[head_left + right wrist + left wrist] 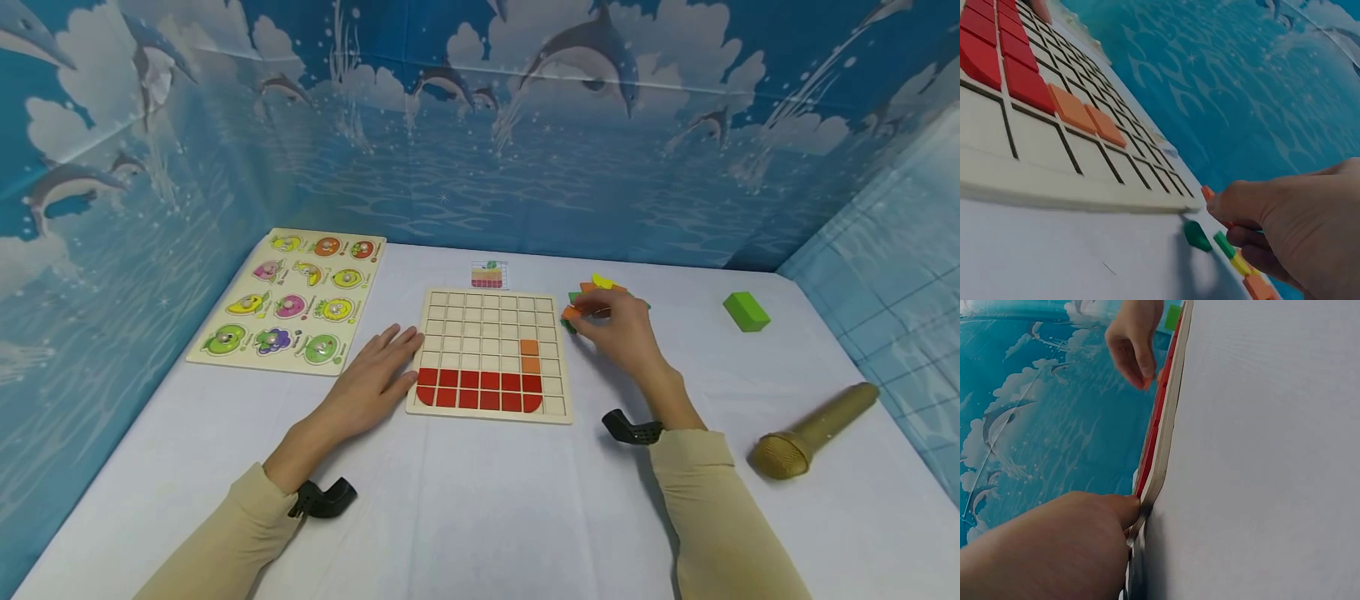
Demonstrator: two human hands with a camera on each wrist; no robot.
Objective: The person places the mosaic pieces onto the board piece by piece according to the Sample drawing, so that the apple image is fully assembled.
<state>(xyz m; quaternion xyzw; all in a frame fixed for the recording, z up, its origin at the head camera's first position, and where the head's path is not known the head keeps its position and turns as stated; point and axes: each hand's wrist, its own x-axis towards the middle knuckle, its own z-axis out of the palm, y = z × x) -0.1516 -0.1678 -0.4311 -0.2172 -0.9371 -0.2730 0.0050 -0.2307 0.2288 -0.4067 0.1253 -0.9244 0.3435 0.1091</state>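
A wooden grid board (pixel 491 329) lies in the middle of the white table. Its two bottom rows are filled with red tiles (pixel 480 388), and two orange tiles (pixel 529 356) are stacked above them at the right. My left hand (pixel 378 371) lies flat on the table, fingers straight and touching the board's left edge (pixel 1161 450). My right hand (pixel 611 327) is at a pile of coloured tiles (pixel 600 286) just right of the board and pinches a small orange tile (pixel 572 312) at its fingertips (pixel 1229 206). Green and yellow pieces (pixel 1197 236) lie under that hand.
A fruit peg puzzle (pixel 292 300) lies at the left. A small picture card (pixel 489 274) sits behind the board. A green block (pixel 746 311) and a gold microphone (pixel 813 432) lie on the right. Blue dolphin-print walls enclose the table.
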